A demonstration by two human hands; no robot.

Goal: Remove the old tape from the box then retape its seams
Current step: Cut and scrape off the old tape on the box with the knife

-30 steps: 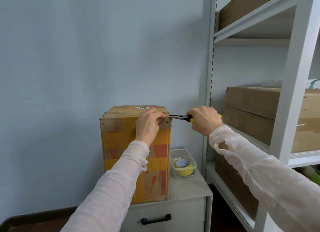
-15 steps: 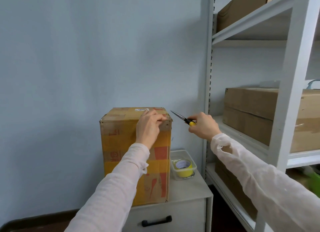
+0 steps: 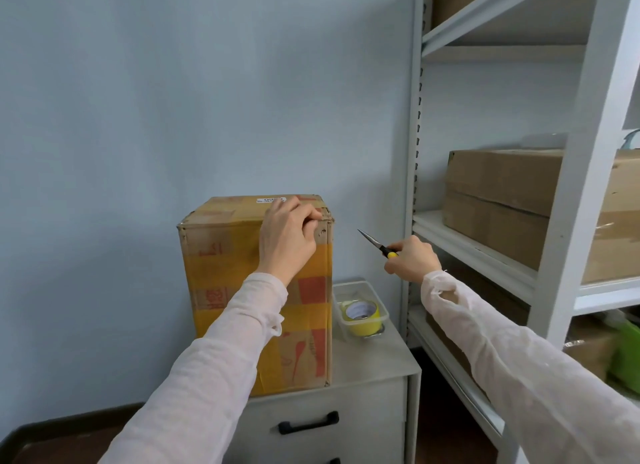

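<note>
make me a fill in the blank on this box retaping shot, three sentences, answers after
1. The right hand holds a pointed tool with a ___ and black handle.
2. The left hand grips the top right corner of the cardboard box, which stands on a grey cabinet with a ___ drawer handle.
3. The tape roll sits in a clear tub to the ___ of the box.
Missing words: yellow; black; right.

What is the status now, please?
Left hand grips box at top edge. Right hand holds pointed tool, apart from box. Old tape on box. Nothing between them.
</note>
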